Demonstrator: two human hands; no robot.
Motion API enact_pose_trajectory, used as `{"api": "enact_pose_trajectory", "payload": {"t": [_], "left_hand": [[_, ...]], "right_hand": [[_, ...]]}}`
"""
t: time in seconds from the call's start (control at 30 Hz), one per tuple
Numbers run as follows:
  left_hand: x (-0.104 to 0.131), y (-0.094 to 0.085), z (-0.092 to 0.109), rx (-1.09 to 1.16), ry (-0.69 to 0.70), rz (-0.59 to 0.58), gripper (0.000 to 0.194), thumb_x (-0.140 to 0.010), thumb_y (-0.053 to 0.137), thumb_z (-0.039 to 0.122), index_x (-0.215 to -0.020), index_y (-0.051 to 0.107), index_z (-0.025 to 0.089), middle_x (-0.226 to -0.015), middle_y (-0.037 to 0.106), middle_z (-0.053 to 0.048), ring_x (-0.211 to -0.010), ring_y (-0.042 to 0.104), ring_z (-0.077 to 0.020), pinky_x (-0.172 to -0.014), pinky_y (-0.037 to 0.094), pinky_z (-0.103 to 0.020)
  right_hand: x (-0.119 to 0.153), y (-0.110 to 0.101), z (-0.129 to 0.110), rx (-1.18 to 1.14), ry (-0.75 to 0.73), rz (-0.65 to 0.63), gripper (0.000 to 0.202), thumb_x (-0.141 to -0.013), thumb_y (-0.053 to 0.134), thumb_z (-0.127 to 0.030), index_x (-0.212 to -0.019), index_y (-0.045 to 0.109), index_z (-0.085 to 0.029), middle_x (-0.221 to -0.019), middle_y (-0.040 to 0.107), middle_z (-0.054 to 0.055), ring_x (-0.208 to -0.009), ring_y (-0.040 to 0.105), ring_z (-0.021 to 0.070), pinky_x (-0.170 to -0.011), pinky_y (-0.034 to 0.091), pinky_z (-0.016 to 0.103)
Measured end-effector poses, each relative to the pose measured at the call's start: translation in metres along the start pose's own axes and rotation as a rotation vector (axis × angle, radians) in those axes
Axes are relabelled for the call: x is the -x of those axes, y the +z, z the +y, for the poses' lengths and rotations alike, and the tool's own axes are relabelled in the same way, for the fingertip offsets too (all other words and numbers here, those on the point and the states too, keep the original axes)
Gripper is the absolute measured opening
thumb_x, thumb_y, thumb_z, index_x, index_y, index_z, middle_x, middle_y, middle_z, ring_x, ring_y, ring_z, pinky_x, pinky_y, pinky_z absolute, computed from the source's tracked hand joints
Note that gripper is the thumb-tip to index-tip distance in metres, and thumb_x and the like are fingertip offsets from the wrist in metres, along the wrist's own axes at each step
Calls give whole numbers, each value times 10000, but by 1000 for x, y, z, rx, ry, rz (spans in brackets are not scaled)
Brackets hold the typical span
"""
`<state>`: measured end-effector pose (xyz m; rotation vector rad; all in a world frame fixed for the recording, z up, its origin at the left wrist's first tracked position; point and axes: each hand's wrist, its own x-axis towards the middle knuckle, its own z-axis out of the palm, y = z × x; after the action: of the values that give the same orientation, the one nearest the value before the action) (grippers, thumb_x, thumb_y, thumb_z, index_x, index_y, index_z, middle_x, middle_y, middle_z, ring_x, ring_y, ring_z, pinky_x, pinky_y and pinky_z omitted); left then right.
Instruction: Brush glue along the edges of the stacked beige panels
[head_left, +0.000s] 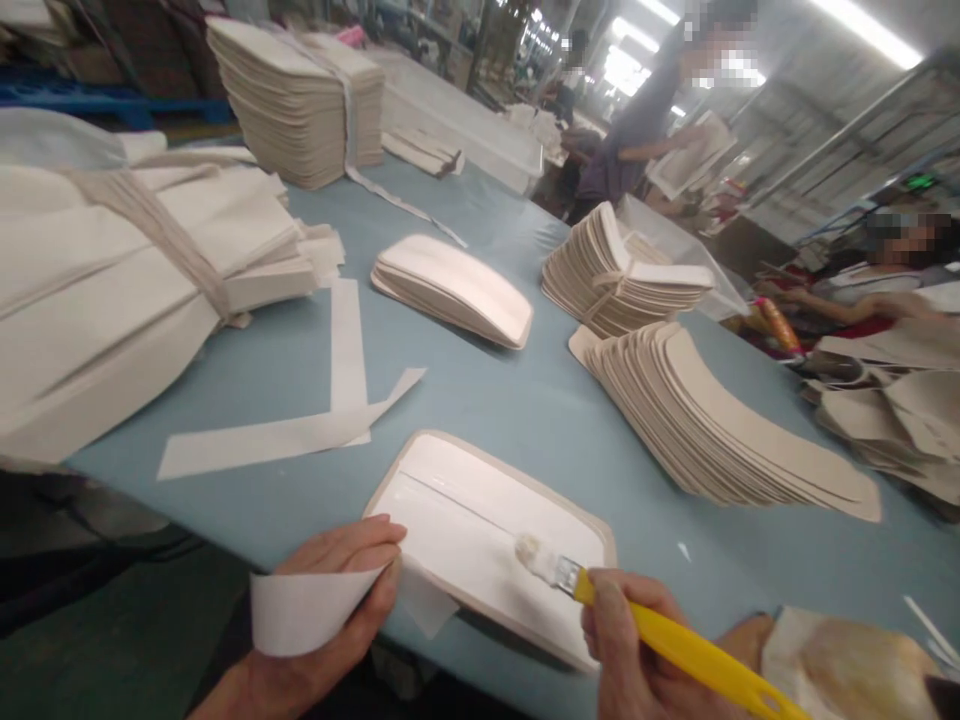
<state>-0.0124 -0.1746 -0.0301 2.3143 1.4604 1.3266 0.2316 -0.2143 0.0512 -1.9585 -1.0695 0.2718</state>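
Observation:
A flat white panel with a beige border and rounded corners point(457, 505) lies at the table's near edge. My right hand point(637, 640) is closed around the yellow handle of a paintbrush point(690, 645), whose pale, coated bristles are over the panel's right half. At the panel's left end, my left hand point(352, 590) pinches a curled white strip point(300, 610) between thumb and fingers, its fingertips at the panel's edge. A thin line runs lengthwise along the panel. Another bit of white strip point(427, 600) pokes out below the panel's near edge.
Loose white strips point(349, 350) lie on the blue-grey table point(480, 400). Beyond are a small panel stack point(454, 285), a fanned stack point(720, 420), a tied bundle point(622, 275) and larger bundles point(292, 110) at left. A stained pale container point(847, 660) sits lower right. Other people work behind.

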Motion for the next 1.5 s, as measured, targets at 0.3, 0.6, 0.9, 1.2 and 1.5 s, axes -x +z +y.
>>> {"api": "enact_pose_trajectory", "payload": {"t": [0.3, 0.6, 0.9, 1.2, 1.5], "left_hand": [[9, 2, -3, 26, -32, -34, 123, -981, 564, 236, -1001, 677, 281, -1040, 806, 46, -998, 766, -142, -929, 567, -262], [2, 0, 1, 42, -65, -14, 153, -974, 543, 219, -972, 686, 273, -1011, 815, 41, -937, 779, -148, -886, 584, -270], [3, 1, 1, 62, -64, 0, 143, -961, 564, 206, -963, 693, 268, -1011, 815, 35, -939, 780, -146, -885, 582, -260], [1, -1, 2, 94, -121, 9, 107, -940, 619, 229, -919, 709, 281, -990, 815, 52, -944, 779, -155, -908, 584, -265], [-16, -27, 29, 274, -651, 20, 319, -914, 621, 546, -809, 769, 284, -692, 763, 32, -657, 716, -198, -614, 570, -252]], "right_hand": [[-3, 100, -51, -320, -41, -339, 363, -903, 691, -561, -848, 695, -203, -640, 644, -21, -535, 544, 122, -507, 445, 229], [-3, 118, -57, -294, -30, -465, 369, -884, 684, -550, -796, 666, -192, -586, 622, -22, -499, 527, 116, -470, 437, 214], [-3, 117, -59, -299, -82, -490, 316, -910, 664, -495, -803, 659, -198, -603, 618, -28, -511, 533, 112, -484, 435, 205], [-11, 48, -38, -281, -21, -205, 327, -922, 709, -508, -827, 665, -198, -601, 612, -41, -516, 560, 112, -518, 458, 216], [37, 15, -11, -522, -158, -105, 143, -1023, 636, -372, -1036, 689, -239, -622, 666, -47, -439, 540, 86, -435, 442, 183]]}}
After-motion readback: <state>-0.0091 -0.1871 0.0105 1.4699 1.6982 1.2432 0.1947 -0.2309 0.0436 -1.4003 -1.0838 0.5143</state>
